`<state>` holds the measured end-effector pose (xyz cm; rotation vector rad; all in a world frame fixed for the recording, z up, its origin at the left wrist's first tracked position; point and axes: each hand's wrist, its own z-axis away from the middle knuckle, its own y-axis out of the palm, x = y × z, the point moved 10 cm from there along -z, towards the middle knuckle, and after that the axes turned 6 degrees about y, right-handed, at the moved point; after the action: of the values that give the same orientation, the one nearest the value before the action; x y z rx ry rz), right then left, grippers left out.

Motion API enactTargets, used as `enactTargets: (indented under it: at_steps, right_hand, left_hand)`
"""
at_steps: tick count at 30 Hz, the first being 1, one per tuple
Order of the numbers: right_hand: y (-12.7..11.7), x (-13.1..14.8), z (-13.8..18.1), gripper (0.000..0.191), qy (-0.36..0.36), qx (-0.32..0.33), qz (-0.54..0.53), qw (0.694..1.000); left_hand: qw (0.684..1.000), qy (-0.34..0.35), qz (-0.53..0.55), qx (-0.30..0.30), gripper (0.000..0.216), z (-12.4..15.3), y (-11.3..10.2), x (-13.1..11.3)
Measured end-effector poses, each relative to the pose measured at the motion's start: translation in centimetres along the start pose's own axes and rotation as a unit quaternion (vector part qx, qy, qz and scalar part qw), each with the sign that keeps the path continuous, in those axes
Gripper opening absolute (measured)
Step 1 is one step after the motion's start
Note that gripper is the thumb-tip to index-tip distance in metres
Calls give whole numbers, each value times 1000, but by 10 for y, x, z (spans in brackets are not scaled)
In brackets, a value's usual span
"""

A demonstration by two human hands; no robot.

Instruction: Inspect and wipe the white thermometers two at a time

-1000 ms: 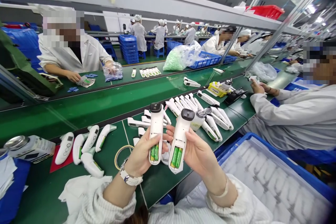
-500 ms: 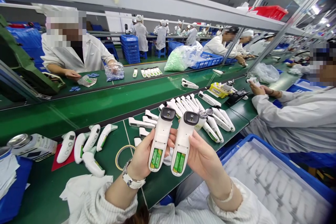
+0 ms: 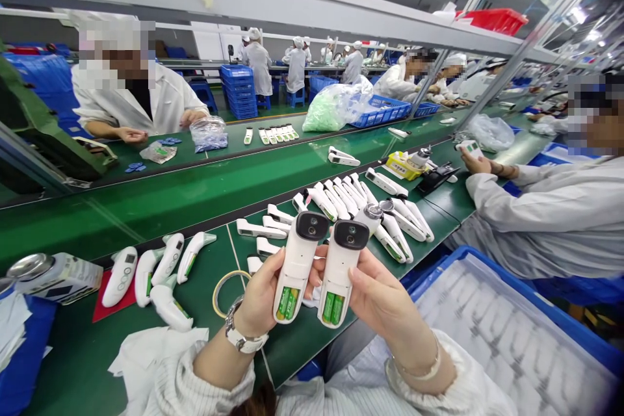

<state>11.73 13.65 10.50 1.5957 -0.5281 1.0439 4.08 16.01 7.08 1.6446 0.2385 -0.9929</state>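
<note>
My left hand (image 3: 263,289) is closed around a white infrared thermometer (image 3: 294,270) with a black sensor head. In my right hand (image 3: 373,283) is a second thermometer (image 3: 337,273) of the same kind, held beside the first. Both stand head up with their battery bays uncovered, and green batteries (image 3: 333,307) lie in each bay. Beyond my hands, several more white thermometers (image 3: 341,198) lie in a row on the green bench. Ear-type thermometers (image 3: 168,260) rest to the left, one of them on a red sheet (image 3: 103,296).
A tape roll (image 3: 219,299) and a white cloth (image 3: 156,351) lie by my left forearm. At the right, a blue crate (image 3: 517,276) holds white trays. A metal-topped can (image 3: 53,273) stands far left. Co-workers sit across the belt (image 3: 160,185) and at my right.
Both thermometers have tipped slightly, so their sensor heads face me more. The view has shifted a little. Across the belt, a co-worker's hand has come off the plastic bag.
</note>
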Motion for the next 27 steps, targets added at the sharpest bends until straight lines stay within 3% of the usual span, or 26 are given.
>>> enactTargets:
  at_steps: [4,7,10,12,16,20,24,27]
  right_hand:
    - [-3,-1,0,29,-2,1,-4,1000]
    - [-21,-2,2,29,-11,-70,-13,997]
    - [-36,-4,5,43,-17,-134,-32,990]
    - [-36,-7,6,45,-9,-137,-44,990]
    - [-29,-11,3,24,20,-120,-39,992]
    - [-31,-9,2,23,31,-142,-51,988]
    - [-39,-3,2,25,12,-170,-65,983]
    - [-53,-3,2,26,-36,-197,12,980]
  left_hand:
    - [999,8,23,24,41,0,3,0]
    - [998,10,49,44,45,0,5,1]
    - [996,3,67,57,47,0,6,4]
    - [996,7,66,62,43,0,7,5]
    - [997,27,46,55,33,-2,5,5]
    - [995,46,25,81,46,-3,8,3]
    - [993,44,24,104,53,-3,12,4]
    - [994,52,15,100,50,-4,11,2]
